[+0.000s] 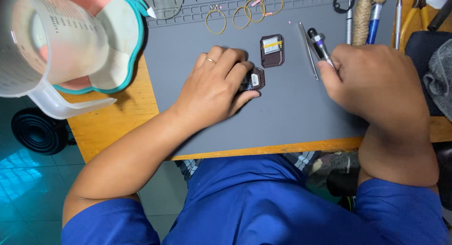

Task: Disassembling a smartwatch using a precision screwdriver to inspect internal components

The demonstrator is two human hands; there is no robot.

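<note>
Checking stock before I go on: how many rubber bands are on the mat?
4. One rubber band lies alone on the grey mat; three more overlap in a chain to its right, and. Others may lie beyond the top edge.

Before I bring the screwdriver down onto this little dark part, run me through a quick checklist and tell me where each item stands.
1. Part held steady: ok. The left hand pins the small dark part to the grey mat.
2. Tool in hand: ok. The right hand grips the screwdriver.
3. Tip on the part: not ok. The tool lies off to the right of it, its tip hidden by the hand.
4. Second dark piece out of the way: ok, it lies apart, just above the held one.
5. Tweezers within reach: ok, beside the screwdriver.
6. Screws or fasteners visible on the part: cannot tell, too small.
</note>
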